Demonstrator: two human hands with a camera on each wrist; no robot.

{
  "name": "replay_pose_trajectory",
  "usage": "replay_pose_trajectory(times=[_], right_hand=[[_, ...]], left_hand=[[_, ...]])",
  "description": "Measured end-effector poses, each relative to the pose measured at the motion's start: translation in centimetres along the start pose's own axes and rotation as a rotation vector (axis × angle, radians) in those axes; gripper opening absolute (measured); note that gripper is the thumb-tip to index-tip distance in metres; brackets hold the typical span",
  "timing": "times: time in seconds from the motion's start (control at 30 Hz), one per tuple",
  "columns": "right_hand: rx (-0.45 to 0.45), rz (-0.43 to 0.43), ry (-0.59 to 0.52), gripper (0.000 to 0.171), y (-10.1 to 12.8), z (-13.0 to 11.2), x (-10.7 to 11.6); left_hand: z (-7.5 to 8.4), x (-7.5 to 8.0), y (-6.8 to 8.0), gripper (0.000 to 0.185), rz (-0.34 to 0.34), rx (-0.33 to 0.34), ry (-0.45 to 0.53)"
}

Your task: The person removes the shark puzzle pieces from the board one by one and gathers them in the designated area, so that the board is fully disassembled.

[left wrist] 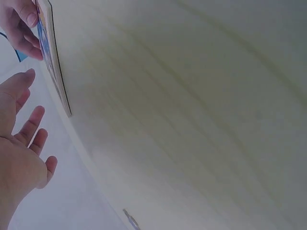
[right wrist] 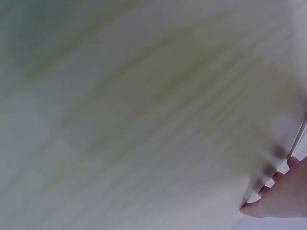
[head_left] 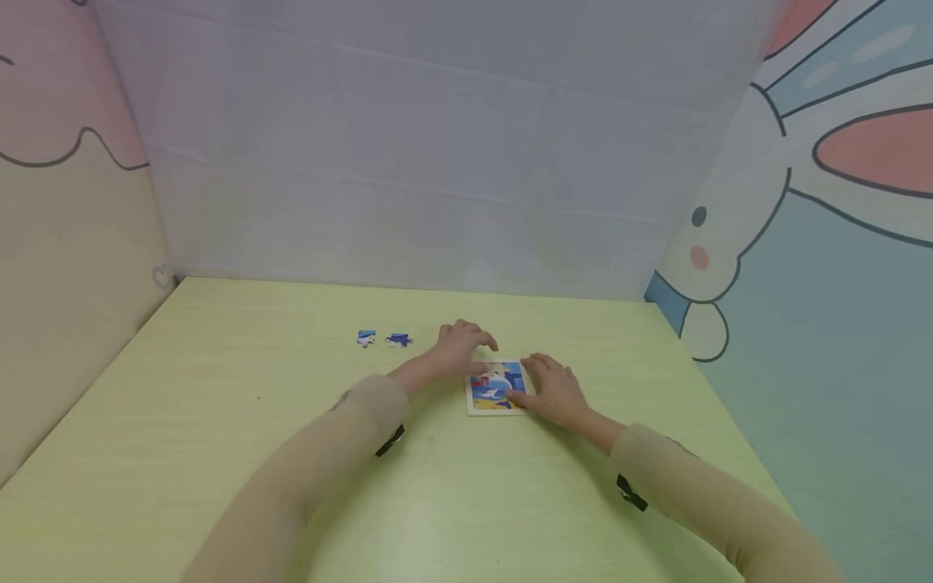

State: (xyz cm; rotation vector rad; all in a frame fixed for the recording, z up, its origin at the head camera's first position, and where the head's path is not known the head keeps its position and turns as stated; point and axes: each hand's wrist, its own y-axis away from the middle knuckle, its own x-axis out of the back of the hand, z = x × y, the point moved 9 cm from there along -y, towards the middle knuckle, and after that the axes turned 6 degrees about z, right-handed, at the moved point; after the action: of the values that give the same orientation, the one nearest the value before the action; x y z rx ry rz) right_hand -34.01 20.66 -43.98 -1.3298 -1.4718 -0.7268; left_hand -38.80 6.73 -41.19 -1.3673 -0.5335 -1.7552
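A: Head view. Puzzle board (head_left: 496, 389) sits mid-table (head_left: 219, 421), partly filled with blue, white and yellow picture. Left hand (head_left: 461, 346) is at the board's far-left corner, fingers loosely bent, resting there; can't see it pinching anything. Right hand (head_left: 554, 389) lies on the board's right edge, fingers fairly straight, pressing flat.

B: Loose bits?

A: Two pieces (head_left: 384, 338) on the table, left of the left hand, close to each other, apart from the board.

B: Left wrist view?

A: Left hand (left wrist: 21, 143) is open, fingers spread, holding nothing. Board (left wrist: 53, 72) shows edge-on just beyond it. Right hand's fingers (left wrist: 24, 28) touch the board's top.

B: Right wrist?

A: Blurry. Mostly table (right wrist: 120, 105). Right hand (right wrist: 283, 196) in the near-right corner, fingertips on the surface. Board not clearly visible here.

B: Containers?

A: Only the board's tray frame. It holds fitted pieces; a pale gap near the far-left part looks unfilled, too small to be sure.

B: Risks?

A: My guess: the board slides if the right hand eases off while the left pushes. Pressing a misaligned piece could pop its neighbours out. A sleeve (head_left: 364, 405) could sweep the loose pieces off.
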Motion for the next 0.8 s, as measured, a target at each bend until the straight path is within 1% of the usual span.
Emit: replay_pose_trajectory(times=[0.23, 0.43, 0.6, 0.8], right_hand=[[0.003, 0.002, -0.003, 0.077, 0.1, 0.0, 0.3], [0.002, 0.0, -0.016, 0.076, 0.2, -0.1, 0.3], [-0.001, -0.01, -0.025, 0.076, 0.2, -0.1, 0.2], [0.003, 0.003, -0.035, 0.074, 0.2, -0.1, 0.1]], left_hand=[[1.1, -1.4, -1.0, 0.028, -0.064, -0.029, 0.019], [1.4, -2.3, -1.4, 0.024, -0.12, -0.051, 0.004], [1.5, -2.8, -1.4, 0.022, -0.148, -0.027, 0.022], [1.3, -3.2, -1.4, 0.019, -0.162, 0.02, 0.087]])
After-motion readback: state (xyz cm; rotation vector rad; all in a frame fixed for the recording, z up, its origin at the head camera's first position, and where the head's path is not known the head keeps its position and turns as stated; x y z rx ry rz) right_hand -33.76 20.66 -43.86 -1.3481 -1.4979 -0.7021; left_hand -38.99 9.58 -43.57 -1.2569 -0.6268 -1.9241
